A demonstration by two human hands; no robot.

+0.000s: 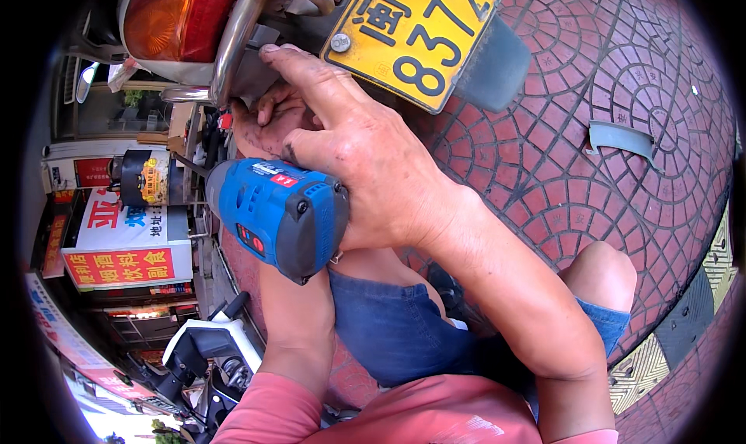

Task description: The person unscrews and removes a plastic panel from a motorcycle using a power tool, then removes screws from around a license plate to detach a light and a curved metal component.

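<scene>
A blue and black cordless drill [272, 211] points up and left, a thin dark bit at its nose. Its handle is hidden under my right hand [365, 145], whose lower fingers wrap round it. My right index finger stretches out toward the grey bracket under the motorcycle's chrome rail [233, 44]. Passing beneath the drill, my left arm leads to my left hand [264, 125], mostly covered. Its dirty fingers curl close under the rail, and what they hold cannot be seen. Beside my right fingers is the yellow licence plate [420, 36], fixed by a bolt [340, 42].
A red and orange tail light [175, 17] sits above the rail, and a dark mudguard [493, 67] sticks out behind the plate. A curved grey plastic strip [622, 141] lies on the red paving. A white scooter [214, 343] and shop signs [120, 246] stand left.
</scene>
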